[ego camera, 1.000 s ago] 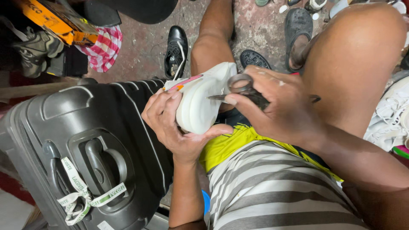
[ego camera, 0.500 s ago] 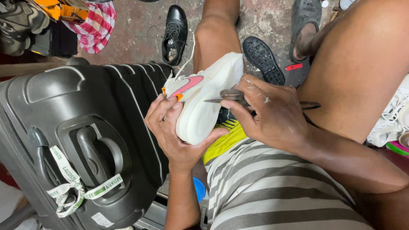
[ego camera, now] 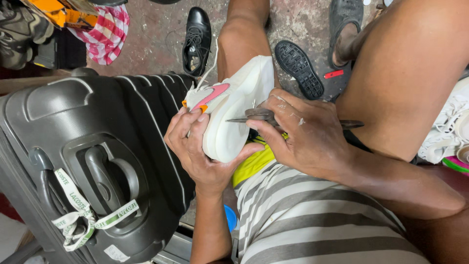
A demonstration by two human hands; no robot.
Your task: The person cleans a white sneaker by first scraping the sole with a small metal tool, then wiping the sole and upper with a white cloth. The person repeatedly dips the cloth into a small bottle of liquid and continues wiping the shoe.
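Note:
My left hand (ego camera: 195, 146) grips a white sneaker (ego camera: 232, 110) with a pink side mark, sole turned toward me, held over my lap. My right hand (ego camera: 303, 132) holds metal scissors (ego camera: 254, 116) whose blade tips rest against the sneaker's white sole. The scissors' handle end sticks out past my hand toward my right thigh.
A dark grey hard suitcase (ego camera: 93, 161) with a ribbon on its handle lies at my left. On the floor ahead are a black dress shoe (ego camera: 198, 39), black sandals (ego camera: 299, 68), a red-checked cloth (ego camera: 105, 32) and white shoes (ego camera: 447, 132) at the right edge.
The sneaker has turned so its pink side mark shows more. My right hand with the scissors has shifted slightly lower and left along the sole. The view has tilted down.

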